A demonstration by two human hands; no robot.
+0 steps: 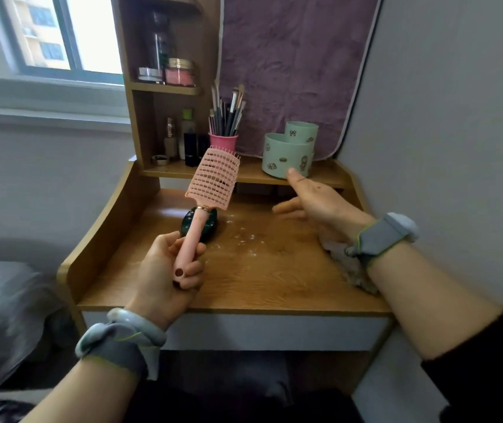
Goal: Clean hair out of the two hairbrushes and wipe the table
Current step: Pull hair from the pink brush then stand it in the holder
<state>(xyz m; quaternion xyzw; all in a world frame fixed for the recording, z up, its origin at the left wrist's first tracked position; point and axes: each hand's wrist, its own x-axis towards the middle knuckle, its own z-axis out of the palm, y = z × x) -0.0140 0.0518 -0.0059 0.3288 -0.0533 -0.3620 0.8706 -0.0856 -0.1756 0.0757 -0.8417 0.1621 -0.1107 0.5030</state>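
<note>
**Fig.** We take the dark-green hairbrush (pixel 188 223) as ref. It lies flat on the wooden worktop (pixel 259 285), partly hidden behind a pink handle.

- **Left grip** (pixel 168 267): nearer us than the ref., closed round the lower handle of the pink hairbrush (pixel 215 178), fingers & thumb wrapped.
- **Pink hairbrush:** we see it held clear of the worktop, tilted up & to the right. Its vented head is above & beyond the ref., w/ bristle tips showing along the top edge. A metal-coloured ring sits where handle meets head. A dark patch shows through the slots; we cannot tell what it is.
- **Right grip** (pixel 317 203): well to the right of the ref., open, fingers straight, holding nothing. The fingertips are blurred, so we cannot tell whether they touch the worktop.
- **White specks** (pixel 244 238): scattered on the worktop just right of the ref.
- **Pale cloth** (pixel 349 270): crumpled on the worktop, farther right of the ref. & nearer us, partly under the right wrist.
- **Shelf** (pixel 326 174) beyond the ref.: a pink cup (pixel 222 142) w/ makeup brushes upright stands on it. To the right of the ref. is a mint-green organiser (pixel 288 154) w/ stickers.
- Grey bands are on both wrists.
</note>
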